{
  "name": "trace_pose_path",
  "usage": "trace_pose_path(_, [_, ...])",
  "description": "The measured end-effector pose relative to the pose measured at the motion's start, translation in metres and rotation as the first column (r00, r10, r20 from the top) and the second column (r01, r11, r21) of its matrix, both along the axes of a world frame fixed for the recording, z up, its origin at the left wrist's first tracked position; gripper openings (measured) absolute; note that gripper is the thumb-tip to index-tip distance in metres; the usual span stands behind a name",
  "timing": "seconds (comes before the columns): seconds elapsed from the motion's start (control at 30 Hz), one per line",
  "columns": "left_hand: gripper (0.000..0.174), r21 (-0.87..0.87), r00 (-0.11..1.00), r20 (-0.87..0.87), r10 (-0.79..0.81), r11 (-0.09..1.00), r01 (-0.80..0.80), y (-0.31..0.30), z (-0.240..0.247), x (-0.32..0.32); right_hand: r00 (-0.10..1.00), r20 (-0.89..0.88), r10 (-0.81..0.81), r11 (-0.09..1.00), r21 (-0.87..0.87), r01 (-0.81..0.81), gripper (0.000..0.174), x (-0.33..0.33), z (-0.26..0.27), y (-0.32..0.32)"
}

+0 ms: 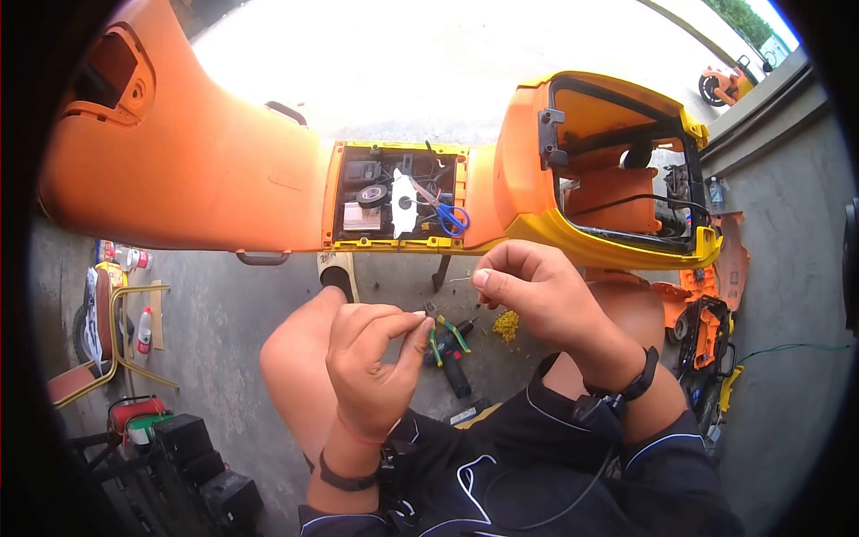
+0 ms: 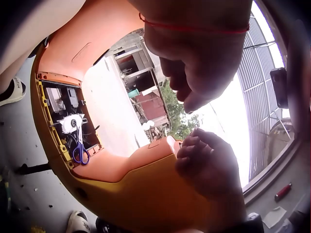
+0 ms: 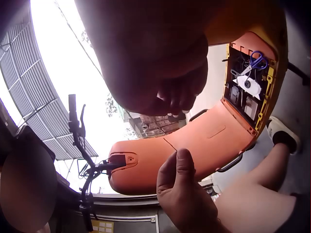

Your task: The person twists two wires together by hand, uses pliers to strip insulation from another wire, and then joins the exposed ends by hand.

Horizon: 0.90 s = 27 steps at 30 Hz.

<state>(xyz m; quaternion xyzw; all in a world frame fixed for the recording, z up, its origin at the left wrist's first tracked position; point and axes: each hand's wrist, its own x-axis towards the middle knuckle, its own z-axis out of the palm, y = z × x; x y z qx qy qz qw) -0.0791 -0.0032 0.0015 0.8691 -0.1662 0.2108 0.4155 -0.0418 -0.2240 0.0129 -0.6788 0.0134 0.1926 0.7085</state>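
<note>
My left hand [image 1: 376, 358] is raised over the lap, thumb and index finger pinching a small thin piece with a whitish tip [image 1: 420, 314]. In the right wrist view a thin dark strand [image 3: 170, 144] runs up from that hand's fingertips. The right hand [image 1: 537, 291] is held higher and farther right, thumb against a curled index finger, with a thin pale strand [image 1: 460, 279] sticking out. Beyond both hands lies the open compartment [image 1: 333, 192] of an orange scooter body. Blue-handled scissors [image 1: 452, 217], a white sheet [image 1: 403, 215] and a black tape roll [image 1: 371, 196] lie over it.
Green-handled pliers [image 1: 436, 345], a cordless drill [image 1: 456, 371] and a heap of small yellow pieces [image 1: 506, 327] are on the floor between the legs. Orange body panels [image 1: 711, 322] lie at right. A chair [image 1: 116, 340] and a bottle [image 1: 145, 331] stand left.
</note>
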Motion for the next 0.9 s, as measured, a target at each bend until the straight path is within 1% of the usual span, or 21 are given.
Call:
trace_pose_path(0.03, [0.019, -0.058, 0.998, -0.054, -0.026, 0.998, 0.023, 0.001, 0.0, 0.001, 1.0, -0.004, -0.001, 1.0, 0.002, 0.001, 0.023, 0.0, 0.0, -0.003])
trace_pose_path(0.07, [0.019, -0.057, 0.998, -0.059, -0.028, 0.998, 0.024, 0.002, -0.002, 0.001, 0.997, 0.066, 0.046, 0.988, -0.149, -0.036, 0.022, 0.001, 0.001, -0.007])
trace_pose_path(0.1, [0.017, -0.122, 0.992, -0.12, -0.046, 0.992, 0.031, 0.003, -0.004, 0.003, 0.987, 0.126, 0.104, 0.952, -0.299, -0.062, 0.02, 0.001, 0.002, -0.01])
trace_pose_path(0.13, [0.015, -0.187, 0.981, -0.185, -0.067, 0.982, 0.032, 0.003, -0.005, 0.002, 0.963, 0.201, 0.18, 0.886, -0.457, -0.07, 0.02, -0.001, 0.006, -0.011])
trace_pose_path(0.17, [0.015, -0.188, 0.976, -0.205, -0.069, 0.982, 0.03, 0.005, -0.008, 0.001, 0.967, 0.181, 0.178, 0.887, -0.456, -0.078, 0.02, -0.003, 0.003, -0.013])
trace_pose_path(0.2, [0.014, -0.186, 0.97, -0.238, -0.046, 0.983, 0.001, 0.006, -0.008, 0.001, 0.948, 0.17, 0.269, 0.779, -0.618, -0.11, 0.022, -0.003, -0.002, -0.015])
trace_pose_path(0.23, [0.012, -0.182, 0.962, -0.272, -0.025, 0.983, -0.026, 0.006, -0.009, 0.001, 0.923, 0.141, 0.358, 0.641, -0.756, -0.133, 0.025, -0.005, -0.007, -0.017])
trace_pose_path(0.27, [0.011, -0.184, 0.957, -0.289, -0.008, 0.982, -0.047, 0.007, -0.012, 0.002, 0.921, 0.106, 0.375, 0.595, -0.79, -0.151, 0.026, -0.007, -0.016, -0.019])
trace_pose_path(0.3, [0.011, -0.186, 0.954, -0.301, -0.014, 0.982, -0.044, 0.008, -0.015, 0.002, 0.924, 0.095, 0.37, 0.594, -0.789, -0.157, 0.026, -0.008, -0.026, -0.022])
trace_pose_path(0.37, [0.012, -0.187, 0.953, -0.302, -0.013, 0.981, -0.046, 0.011, -0.02, 0.003, 0.884, -0.018, 0.468, 0.367, -0.906, -0.213, 0.02, -0.012, -0.047, -0.031])
trace_pose_path(0.4, [0.011, -0.181, 0.95, -0.311, -0.019, 0.983, -0.04, 0.013, -0.021, 0.003, 0.887, -0.028, 0.461, 0.366, -0.905, -0.219, 0.02, -0.014, -0.058, -0.035])
trace_pose_path(0.47, [0.011, -0.202, 0.936, -0.351, -0.027, 0.978, -0.047, 0.015, -0.023, 0.002, 0.864, -0.137, 0.485, 0.244, -0.927, -0.284, 0.016, -0.018, -0.076, -0.044])
trace_pose_path(0.5, [0.01, -0.219, 0.925, -0.379, -0.025, 0.974, -0.063, 0.016, -0.024, 0.003, 0.866, -0.144, 0.478, 0.243, -0.926, -0.288, 0.016, -0.018, -0.081, -0.046])
trace_pose_path(0.57, [0.01, -0.22, 0.922, -0.387, -0.035, 0.974, -0.055, 0.016, -0.023, 0.003, 0.808, -0.326, 0.491, 0.085, -0.905, -0.417, 0.016, -0.018, -0.088, -0.049])
trace_pose_path(0.6, [0.009, -0.209, 0.926, -0.378, -0.016, 0.976, -0.068, 0.015, -0.021, 0.004, 0.809, -0.329, 0.487, 0.086, -0.904, -0.42, 0.016, -0.017, -0.088, -0.05])
trace_pose_path(0.67, [0.009, -0.199, 0.929, -0.37, 0.0, 0.977, -0.079, 0.013, -0.018, 0.005, 0.742, -0.42, 0.522, -0.023, -0.877, -0.48, 0.016, -0.017, -0.087, -0.053])
trace_pose_path(0.7, [0.009, -0.189, 0.929, -0.37, -0.017, 0.98, -0.057, 0.012, -0.018, 0.005, 0.743, -0.421, 0.52, -0.023, -0.876, -0.481, 0.016, -0.016, -0.088, -0.055])
trace_pose_path(0.77, [0.008, -0.181, 0.928, -0.371, -0.034, 0.983, -0.036, 0.01, -0.016, 0.005, 0.821, -0.291, 0.491, 0.063, -0.928, -0.366, 0.023, -0.014, -0.086, -0.056])
trace_pose_path(0.8, [0.008, -0.157, 0.921, -0.384, -0.065, 0.988, 0.004, 0.009, -0.016, 0.005, 0.821, -0.291, 0.491, 0.062, -0.928, -0.367, 0.023, -0.012, -0.08, -0.055])
trace_pose_path(0.87, [0.007, -0.132, 0.912, -0.399, -0.092, 0.99, 0.042, 0.007, -0.016, 0.004, 0.894, -0.057, 0.445, 0.355, -0.905, -0.234, 0.03, -0.009, -0.057, -0.051])
trace_pose_path(0.9, [0.008, -0.15, 0.908, -0.401, -0.119, 0.987, 0.063, 0.004, -0.018, 0.003, 0.893, -0.056, 0.447, 0.356, -0.904, -0.235, 0.03, -0.008, -0.045, -0.046])
